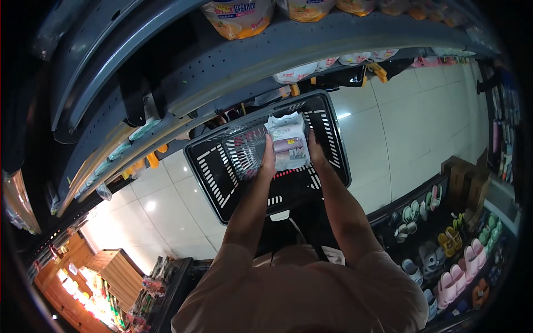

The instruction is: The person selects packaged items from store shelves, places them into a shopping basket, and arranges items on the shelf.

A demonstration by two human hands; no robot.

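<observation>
Between both my hands is a white plastic packet (288, 133) printed with a purple band and a small yellow patch; its exact contents cannot be read. My left hand (268, 156) presses along the left side of the packet, and my right hand (315, 149) grips its right side. Below the packet lies a black slotted shopping basket (211, 175) with a grey rim. Inside the basket, left of the packet, sits a grey slotted container (242, 149). Whether the packet touches the basket floor cannot be told.
Grey metal shelving (222, 64) stands ahead, carrying clear packs (241, 19) with orange bases. Pale tiles (361, 133) cover the floor. Racks of slippers (455, 280) are at the right, and a wooden box (114, 275) is at the lower left.
</observation>
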